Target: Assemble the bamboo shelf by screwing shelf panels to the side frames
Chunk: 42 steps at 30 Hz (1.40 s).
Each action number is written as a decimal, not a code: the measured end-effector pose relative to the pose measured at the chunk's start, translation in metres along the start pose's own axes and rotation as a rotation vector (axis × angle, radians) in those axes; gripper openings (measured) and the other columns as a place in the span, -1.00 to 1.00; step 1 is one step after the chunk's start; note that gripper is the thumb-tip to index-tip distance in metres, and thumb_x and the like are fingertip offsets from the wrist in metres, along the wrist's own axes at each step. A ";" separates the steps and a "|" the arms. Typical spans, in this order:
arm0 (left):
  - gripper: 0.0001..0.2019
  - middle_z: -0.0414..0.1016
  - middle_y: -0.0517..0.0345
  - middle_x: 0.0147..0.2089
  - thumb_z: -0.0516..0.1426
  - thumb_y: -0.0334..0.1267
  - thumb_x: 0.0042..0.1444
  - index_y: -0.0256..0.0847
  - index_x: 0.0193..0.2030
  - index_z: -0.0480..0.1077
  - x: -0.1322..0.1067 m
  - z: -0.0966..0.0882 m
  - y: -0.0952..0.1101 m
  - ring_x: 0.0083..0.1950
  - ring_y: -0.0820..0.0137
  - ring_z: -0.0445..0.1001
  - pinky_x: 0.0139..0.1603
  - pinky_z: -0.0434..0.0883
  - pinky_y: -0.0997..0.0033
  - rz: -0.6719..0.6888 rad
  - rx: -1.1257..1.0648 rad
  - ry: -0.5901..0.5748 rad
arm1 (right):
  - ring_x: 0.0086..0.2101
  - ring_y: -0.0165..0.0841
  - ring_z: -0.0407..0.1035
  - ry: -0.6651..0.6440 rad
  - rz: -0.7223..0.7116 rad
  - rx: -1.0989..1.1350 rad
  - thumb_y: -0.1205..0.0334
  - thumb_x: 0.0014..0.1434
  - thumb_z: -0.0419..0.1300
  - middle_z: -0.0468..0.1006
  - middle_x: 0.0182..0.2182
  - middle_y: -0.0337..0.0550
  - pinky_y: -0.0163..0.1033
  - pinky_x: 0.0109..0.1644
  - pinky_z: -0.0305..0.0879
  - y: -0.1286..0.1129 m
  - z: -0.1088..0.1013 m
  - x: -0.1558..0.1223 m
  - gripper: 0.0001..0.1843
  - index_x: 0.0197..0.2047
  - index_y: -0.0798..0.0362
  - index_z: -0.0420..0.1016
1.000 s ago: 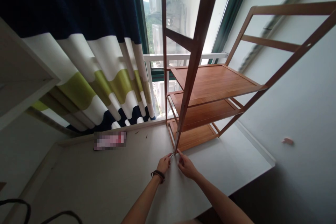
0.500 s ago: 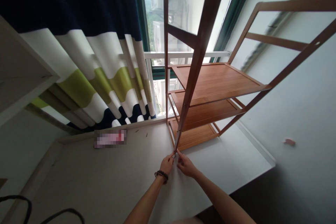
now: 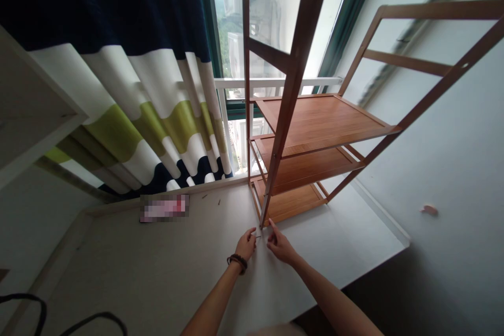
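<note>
A brown wooden shelf rack (image 3: 323,121) with three tiers stands upright on a pale surface (image 3: 165,273). Just left of the foot of its near post, my left hand (image 3: 246,244) pinches a thin metal piece (image 3: 258,237) that looks like a hex key; most of it is hidden by the fingers. A dark bracelet (image 3: 238,262) circles that wrist. My right hand (image 3: 280,245) has its index finger stretched out to the front corner of the bottom shelf (image 3: 295,205), the other fingers curled, with nothing visible in them.
Two small screws (image 3: 219,202) lie near the back edge, beside a blurred pink packet (image 3: 164,208). Striped curtains (image 3: 157,115) and a window stand behind. A white wall (image 3: 452,168) is close on the right. Black cables (image 3: 94,317) lie at the lower left.
My left hand has drawn back slightly left from the post's foot, with the thin metal piece still in its fingers. The right index finger has shifted from the post onto the bottom shelf's corner.
</note>
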<state>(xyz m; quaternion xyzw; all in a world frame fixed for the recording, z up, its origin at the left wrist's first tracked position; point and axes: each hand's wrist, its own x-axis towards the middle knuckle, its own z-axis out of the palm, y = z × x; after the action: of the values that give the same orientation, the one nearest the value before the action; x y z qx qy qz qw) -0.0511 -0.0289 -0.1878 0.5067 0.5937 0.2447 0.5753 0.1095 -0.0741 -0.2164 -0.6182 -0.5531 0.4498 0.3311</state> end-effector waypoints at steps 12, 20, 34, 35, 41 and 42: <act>-0.49 0.53 0.05 -0.40 0.26 0.10 -0.27 -0.32 -0.30 0.52 -0.003 -0.067 0.026 -0.37 0.37 0.48 -0.28 0.48 0.32 0.158 -0.343 0.216 | -0.50 -0.46 0.25 0.108 -0.083 0.014 0.26 0.10 0.03 0.31 -0.49 -0.28 -0.33 -0.41 0.25 -0.080 -0.048 0.003 -0.79 -0.17 0.09 0.29; -0.57 0.53 0.01 -0.36 0.20 0.09 -0.10 -0.31 -0.33 0.40 -0.011 -0.080 0.103 -0.33 0.32 0.52 -0.29 0.48 0.27 0.360 -0.553 0.196 | -0.42 -0.44 0.32 -0.012 -0.205 -0.158 0.12 0.18 0.02 0.45 -0.35 -0.14 -0.29 -0.32 0.28 -0.178 -0.121 -0.002 -0.74 -0.17 0.10 0.37; -0.67 0.41 0.19 -0.47 0.21 -0.04 -0.05 -0.30 -0.33 0.36 -0.047 -0.095 0.240 -0.60 0.58 0.27 -0.62 0.27 0.54 0.647 -0.486 0.154 | -0.41 -0.44 0.36 0.165 -0.559 -0.546 0.20 0.21 0.04 0.51 -0.38 -0.16 -0.34 -0.35 0.27 -0.353 -0.180 -0.074 -0.79 -0.23 0.09 0.47; -0.67 0.41 0.20 -0.47 0.20 -0.03 -0.04 -0.30 -0.31 0.39 -0.046 -0.095 0.248 -0.59 0.58 0.26 -0.59 0.28 0.54 0.684 -0.469 0.162 | -0.43 -0.44 0.36 0.170 -0.577 -0.568 0.19 0.21 0.04 0.51 -0.40 -0.17 -0.35 -0.37 0.26 -0.363 -0.183 -0.072 -0.78 -0.24 0.09 0.47; -0.64 0.39 0.19 -0.42 0.14 0.01 0.02 -0.25 -0.22 0.50 -0.048 -0.086 0.284 -0.50 0.56 0.29 -0.45 0.32 0.54 0.811 -0.338 0.193 | -0.51 -0.50 0.30 0.226 -0.646 -0.688 0.23 0.20 0.04 0.49 -0.48 -0.22 -0.37 -0.42 0.19 -0.395 -0.194 -0.034 -0.78 -0.26 0.12 0.49; -0.64 0.39 0.18 -0.42 0.14 0.02 0.01 -0.25 -0.23 0.50 -0.049 -0.086 0.288 -0.50 0.56 0.30 -0.45 0.32 0.54 0.816 -0.312 0.208 | -0.51 -0.50 0.29 0.227 -0.657 -0.714 0.25 0.19 0.04 0.48 -0.49 -0.22 -0.37 -0.42 0.18 -0.397 -0.195 -0.026 -0.78 -0.26 0.13 0.49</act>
<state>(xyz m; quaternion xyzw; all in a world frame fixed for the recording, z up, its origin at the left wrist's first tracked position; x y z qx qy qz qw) -0.0474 0.0584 0.1043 0.5794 0.3557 0.5878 0.4384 0.1367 -0.0153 0.2220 -0.5311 -0.7986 0.0343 0.2809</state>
